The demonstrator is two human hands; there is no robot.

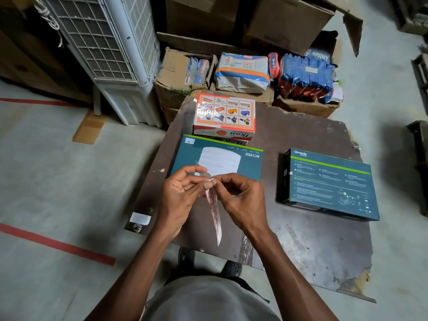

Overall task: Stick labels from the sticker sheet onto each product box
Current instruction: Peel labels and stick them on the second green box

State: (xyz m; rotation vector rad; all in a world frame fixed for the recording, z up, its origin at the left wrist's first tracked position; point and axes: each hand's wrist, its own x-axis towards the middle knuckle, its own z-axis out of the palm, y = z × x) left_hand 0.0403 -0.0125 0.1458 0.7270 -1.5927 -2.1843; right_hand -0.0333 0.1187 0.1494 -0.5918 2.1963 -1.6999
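As hands (209,193) pinch it, red-gridded sticker sheet (214,212) curls.

Red-gridded sticker sheet (214,212) edge-on above teal box (217,158); second teal box (328,184) well right

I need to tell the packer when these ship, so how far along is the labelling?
Early. Done: the AC1350 box carries a small white label at its corner. In hand: the left hand holds the sticker sheet while the right hand pinches at its top edge. Left: the Omada box and the Ikon boxes show no such label.
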